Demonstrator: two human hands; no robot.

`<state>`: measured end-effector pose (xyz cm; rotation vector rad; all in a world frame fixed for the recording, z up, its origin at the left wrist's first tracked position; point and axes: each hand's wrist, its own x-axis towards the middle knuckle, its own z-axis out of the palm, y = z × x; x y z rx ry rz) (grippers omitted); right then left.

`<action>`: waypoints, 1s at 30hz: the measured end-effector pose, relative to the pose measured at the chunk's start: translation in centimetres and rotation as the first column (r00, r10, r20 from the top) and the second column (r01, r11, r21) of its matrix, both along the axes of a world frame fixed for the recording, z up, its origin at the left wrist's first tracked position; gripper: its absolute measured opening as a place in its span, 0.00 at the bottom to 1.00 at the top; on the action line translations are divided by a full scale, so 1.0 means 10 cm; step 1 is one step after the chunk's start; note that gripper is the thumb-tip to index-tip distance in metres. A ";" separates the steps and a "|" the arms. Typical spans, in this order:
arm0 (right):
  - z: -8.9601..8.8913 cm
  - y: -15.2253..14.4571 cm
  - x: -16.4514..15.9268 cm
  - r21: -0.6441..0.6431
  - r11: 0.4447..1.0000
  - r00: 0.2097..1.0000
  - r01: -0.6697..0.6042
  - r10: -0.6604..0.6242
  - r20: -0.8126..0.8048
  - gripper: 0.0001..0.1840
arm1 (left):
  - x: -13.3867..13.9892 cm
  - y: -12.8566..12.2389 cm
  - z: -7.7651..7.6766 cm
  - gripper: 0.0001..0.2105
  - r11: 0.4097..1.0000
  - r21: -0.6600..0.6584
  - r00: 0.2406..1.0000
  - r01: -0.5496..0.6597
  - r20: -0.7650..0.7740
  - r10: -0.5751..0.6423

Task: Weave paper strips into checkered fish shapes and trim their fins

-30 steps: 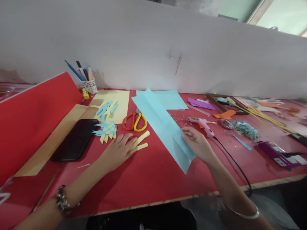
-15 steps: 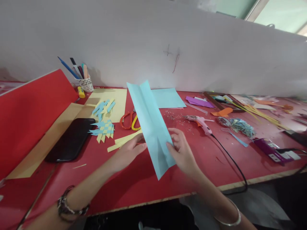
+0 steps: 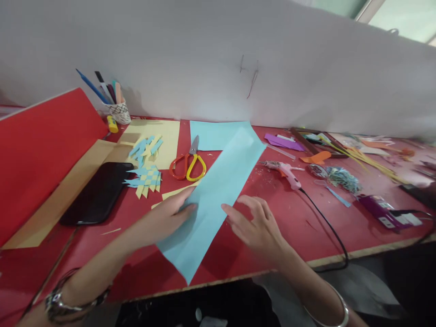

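Note:
A long light-blue paper strip [image 3: 218, 186] slants across the middle of the red table, its near corner by the front edge. Its far end overlaps a light-blue sheet [image 3: 211, 136]. My left hand [image 3: 170, 215] lies over the strip's left edge, thumb and index finger apart, with blue paper visible between them. On the opposite side, my right hand [image 3: 255, 222] has its fingers spread, the index fingertip at the strip's right edge. Scissors [image 3: 189, 165] with one red and one yellow handle lie left of the strip. Beside them is a woven blue-and-yellow paper piece [image 3: 146, 177].
A black phone [image 3: 97, 193] and a red board [image 3: 44, 159] are at left, with a pen cup [image 3: 119, 112] behind. A pink glue gun [image 3: 286, 172] lies at right, its cord running over the front edge. Farther right is a purple power strip [image 3: 383, 211].
The blue strip has swung clockwise and come down lower; its crease faces me less, and the scissors are uncovered. My left hand has moved onto its edge; my right hand has loosened from it.

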<state>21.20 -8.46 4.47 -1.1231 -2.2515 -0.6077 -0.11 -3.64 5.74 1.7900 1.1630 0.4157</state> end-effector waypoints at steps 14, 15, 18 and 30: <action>0.01 0.05 -0.10 -0.094 0.990 0.980 -0.110 0.123 0.153 0.14 | -0.30 -0.04 0.10 0.22 0.974 0.226 0.992 0.014 -0.125 0.015; 0.00 0.08 -0.10 -0.148 0.984 0.982 -0.103 0.124 0.141 0.14 | -0.33 -0.07 0.14 0.20 0.964 0.268 0.993 0.000 -0.113 0.031; -0.02 0.15 -0.12 -0.276 0.952 0.979 -0.130 0.168 0.117 0.15 | -0.31 -0.18 0.20 0.18 0.911 0.403 0.976 0.085 -0.216 0.004; 0.06 0.21 -0.23 -0.547 0.831 0.986 -0.099 0.156 0.059 0.16 | 0.18 -0.43 0.01 0.16 0.772 0.408 0.696 0.487 -0.715 -0.061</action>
